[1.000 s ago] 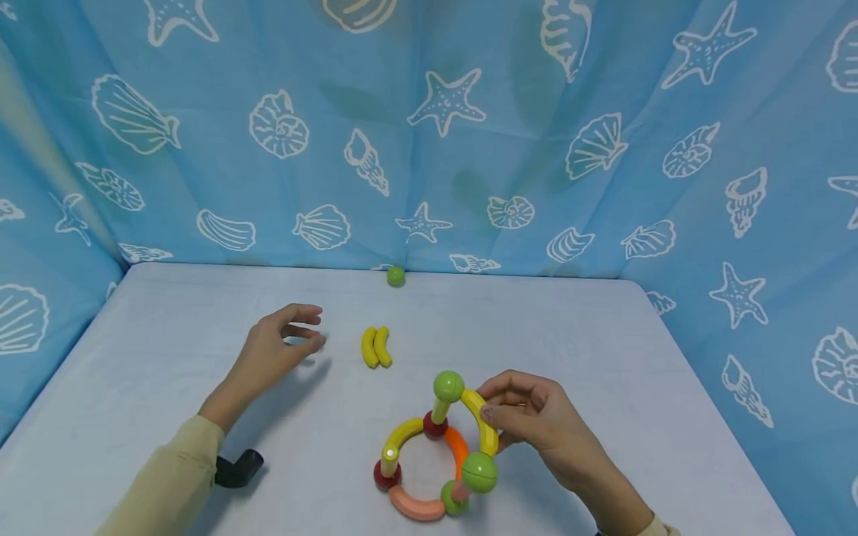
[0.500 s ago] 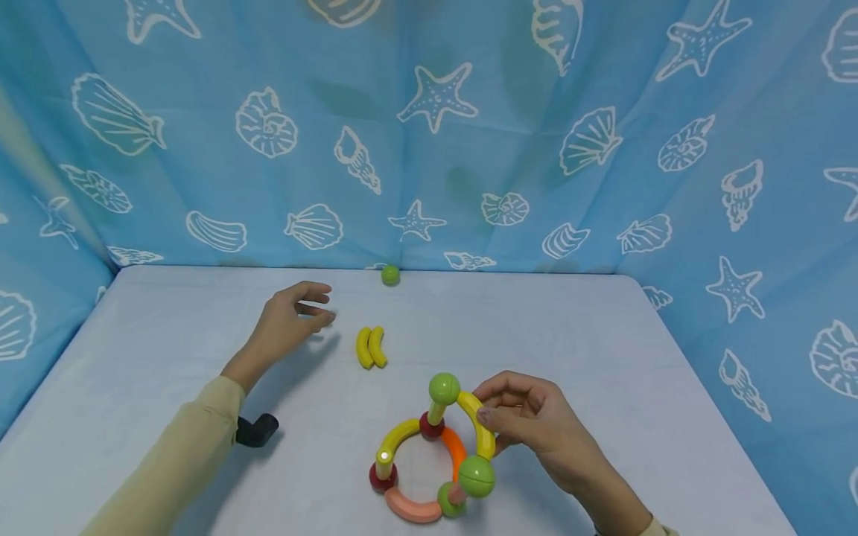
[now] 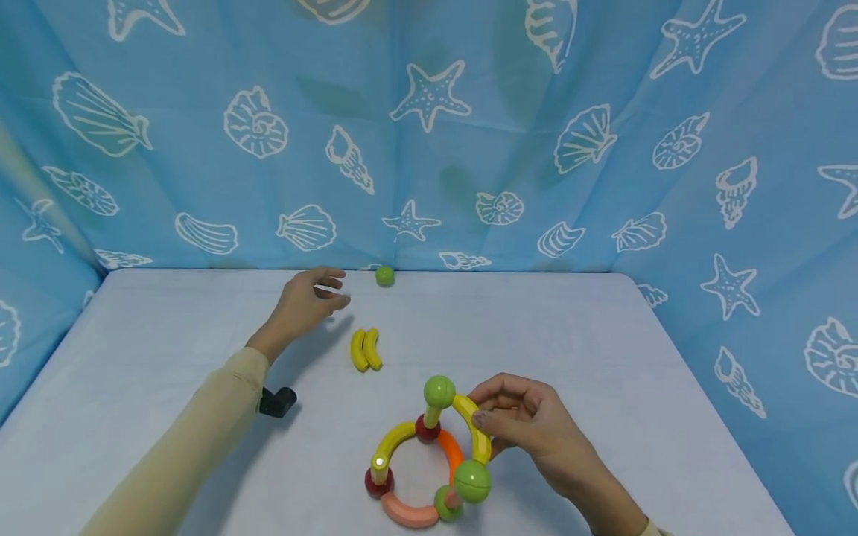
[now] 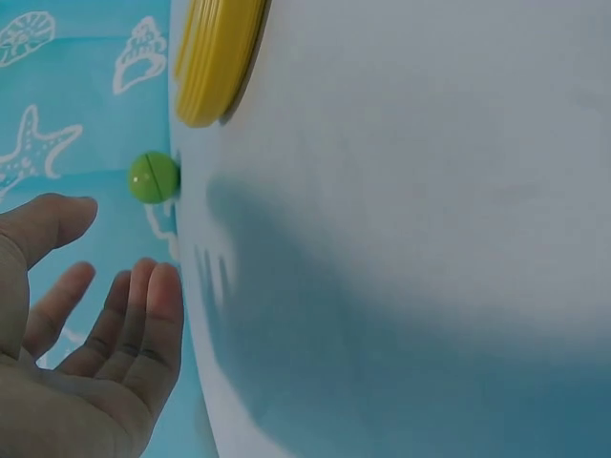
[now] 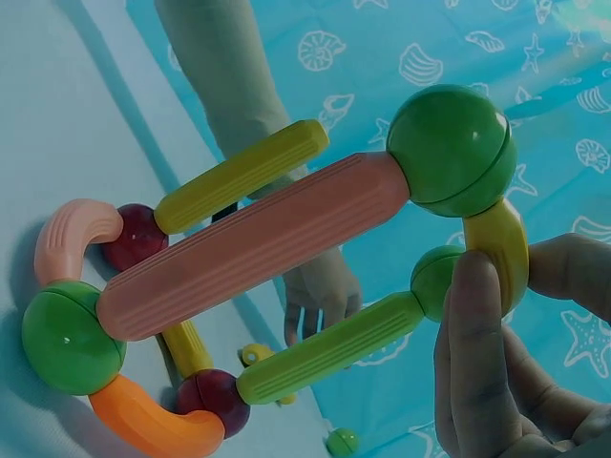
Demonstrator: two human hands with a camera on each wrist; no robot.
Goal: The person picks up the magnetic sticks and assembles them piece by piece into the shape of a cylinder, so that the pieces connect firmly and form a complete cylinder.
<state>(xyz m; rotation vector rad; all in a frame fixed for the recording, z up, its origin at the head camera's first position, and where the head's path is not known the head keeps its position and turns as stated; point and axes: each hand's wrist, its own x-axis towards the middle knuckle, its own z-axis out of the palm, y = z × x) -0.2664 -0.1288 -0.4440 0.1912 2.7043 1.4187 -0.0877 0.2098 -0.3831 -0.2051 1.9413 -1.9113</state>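
Observation:
My right hand point(image 3: 536, 435) pinches a yellow curved rod point(image 3: 481, 445) between thumb and fingers. The rod joins two green balls point(image 3: 472, 481) at the top of a ball-and-rod toy frame. Below, the frame's ring has dark red balls point(image 3: 379, 482), a green ball, and orange point(image 3: 451, 450), pink point(image 3: 410, 514) and yellow curved rods. Straight rods stand up from it; the yellow one point(image 5: 243, 176) has a bare upper end. My left hand point(image 3: 302, 304) reaches over the far table with fingers apart, holding nothing. Just beyond its fingertips sits a loose green ball point(image 3: 385, 275).
Two loose yellow curved rods point(image 3: 359, 351) lie side by side in the middle of the white table point(image 3: 570, 335). A blue curtain point(image 3: 429, 164) with white shells hangs along the back edge and sides. A black piece point(image 3: 278, 402) shows beside the left sleeve.
My left hand has moved forward and right, closer to the loose green ball. The right hand keeps its pinch on the yellow curved rod, and the view has shifted slightly.

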